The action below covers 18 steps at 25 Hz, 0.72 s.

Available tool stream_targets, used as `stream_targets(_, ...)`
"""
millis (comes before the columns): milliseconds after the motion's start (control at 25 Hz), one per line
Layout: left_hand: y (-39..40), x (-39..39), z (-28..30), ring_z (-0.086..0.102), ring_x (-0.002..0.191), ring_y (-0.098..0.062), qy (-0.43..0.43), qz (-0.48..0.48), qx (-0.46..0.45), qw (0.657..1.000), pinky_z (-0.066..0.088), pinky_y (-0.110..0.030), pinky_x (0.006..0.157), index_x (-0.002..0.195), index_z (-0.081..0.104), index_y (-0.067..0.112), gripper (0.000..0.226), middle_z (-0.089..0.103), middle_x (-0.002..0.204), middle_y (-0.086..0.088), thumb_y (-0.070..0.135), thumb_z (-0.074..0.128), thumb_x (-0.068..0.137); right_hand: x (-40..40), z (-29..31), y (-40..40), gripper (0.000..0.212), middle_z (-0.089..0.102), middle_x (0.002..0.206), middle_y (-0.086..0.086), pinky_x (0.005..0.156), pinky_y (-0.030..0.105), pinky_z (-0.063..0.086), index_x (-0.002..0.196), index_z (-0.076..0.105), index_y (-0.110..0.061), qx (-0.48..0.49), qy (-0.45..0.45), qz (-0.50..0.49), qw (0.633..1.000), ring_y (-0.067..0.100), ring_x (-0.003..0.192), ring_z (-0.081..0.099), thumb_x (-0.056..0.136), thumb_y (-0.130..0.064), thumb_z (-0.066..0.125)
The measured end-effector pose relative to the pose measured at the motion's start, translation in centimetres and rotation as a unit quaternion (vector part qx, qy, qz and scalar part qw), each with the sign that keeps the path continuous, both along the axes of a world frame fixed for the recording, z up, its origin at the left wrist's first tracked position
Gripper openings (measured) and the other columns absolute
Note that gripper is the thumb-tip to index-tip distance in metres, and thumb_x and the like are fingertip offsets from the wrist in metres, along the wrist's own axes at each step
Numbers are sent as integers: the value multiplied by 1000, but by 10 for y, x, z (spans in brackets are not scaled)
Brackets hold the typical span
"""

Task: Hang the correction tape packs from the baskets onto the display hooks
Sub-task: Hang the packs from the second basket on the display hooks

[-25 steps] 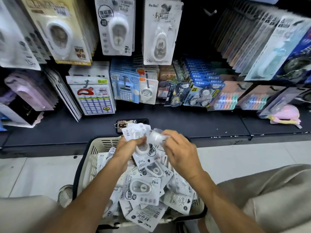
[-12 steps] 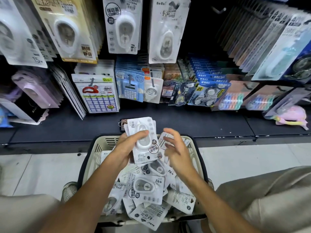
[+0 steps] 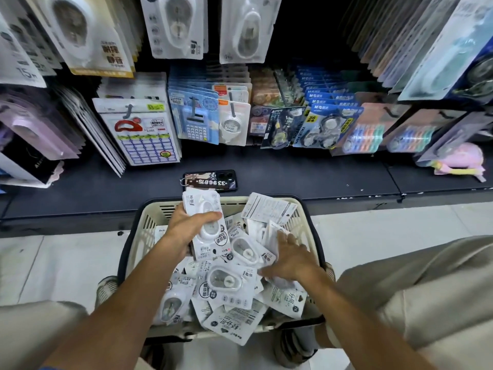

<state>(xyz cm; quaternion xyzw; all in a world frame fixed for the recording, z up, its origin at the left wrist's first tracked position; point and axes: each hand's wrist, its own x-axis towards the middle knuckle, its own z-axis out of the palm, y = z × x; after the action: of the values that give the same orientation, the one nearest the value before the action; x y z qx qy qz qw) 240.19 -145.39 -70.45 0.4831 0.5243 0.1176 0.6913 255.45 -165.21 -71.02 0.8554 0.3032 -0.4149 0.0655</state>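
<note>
Left hand (image 3: 186,231) grips packs (image 3: 206,225) above basket rim (image 3: 149,220).

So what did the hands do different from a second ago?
The right hand let go of the packs it was sorting with the left, and went down onto the pile in the basket, fingers spread. The left hand still grips its stack of packs. The phone stayed on the shelf.

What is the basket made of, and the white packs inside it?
The cream slotted basket looks like hard moulded plastic with a matt finish, judging by its even vent slots and dark rim. The white correction tape packs seem to be printed card with a clear plastic bubble over the dispenser; the bubbles catch light, though motion blur leaves it uncertain.
</note>
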Motion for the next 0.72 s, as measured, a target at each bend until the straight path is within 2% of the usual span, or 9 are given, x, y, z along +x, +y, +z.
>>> stream_targets(80,1,2,-2,78,71,-18,-3,-1,0,1000,56,-27,51,116,64,18,54,79,97,-4,13,92,69,10,-1,-3,128,2,170,9,122,47,26,162,-4,-23,34,64,-50,996,38,153,18,73,-52,84)
stream_targets(160,0,6,-1,77,65,-15,-9,-3,-6,1000,55,-26,46,115,65,16,53,80,87,-1,12,92,69,25,3,-3,119,19,167,9,117,45,30,162,4,-23,101,138,-153,973,34,149,29,76,-37,85)
stream_targets(280,-1,10,-2,75,60,-10,-16,-11,-6,1000,53,-22,42,112,66,17,51,79,77,5,11,92,69,25,0,-2,72,63,127,7,96,39,52,146,44,-10,237,159,-343,895,24,112,63,83,-22,78)
stream_targets(320,-1,10,-2,75,61,-9,-15,-15,-3,1000,53,-22,43,113,66,17,52,80,80,5,12,92,68,21,-4,0,54,68,115,6,93,40,55,133,57,-9,260,148,-381,875,22,101,66,85,-22,77)
stream_targets(400,-2,10,-3,75,61,-7,-7,-19,6,1000,53,-20,44,114,67,18,53,79,87,5,12,93,68,13,-14,3,31,71,112,8,94,44,55,112,67,-15,263,104,-400,872,21,94,65,86,-29,76)
stream_targets(480,-3,8,-3,75,61,-6,-6,-19,12,1000,53,-19,44,115,66,17,54,78,89,5,12,93,68,7,-21,1,46,65,124,8,95,40,52,115,62,-16,246,87,-413,873,21,100,64,84,-47,76)
stream_targets(560,-3,6,-3,76,65,-8,-10,-18,14,1000,55,-23,50,118,66,16,57,79,93,3,11,93,67,1,-24,-1,83,56,139,9,105,44,47,136,48,-15,199,123,-438,868,30,121,59,75,-62,78)
stream_targets(640,-2,4,-3,76,71,-12,-10,-18,13,1000,56,-27,58,120,65,16,59,79,97,1,12,93,68,4,-25,-1,96,55,144,11,109,48,44,143,40,-13,180,146,-453,861,34,128,55,71,-60,83)
stream_targets(720,-1,3,-3,76,75,-14,-8,-19,16,1000,55,-27,60,120,64,16,59,78,99,0,11,92,69,12,-24,0,89,62,133,14,103,51,50,137,44,-11,197,154,-481,840,34,117,62,69,-45,90)
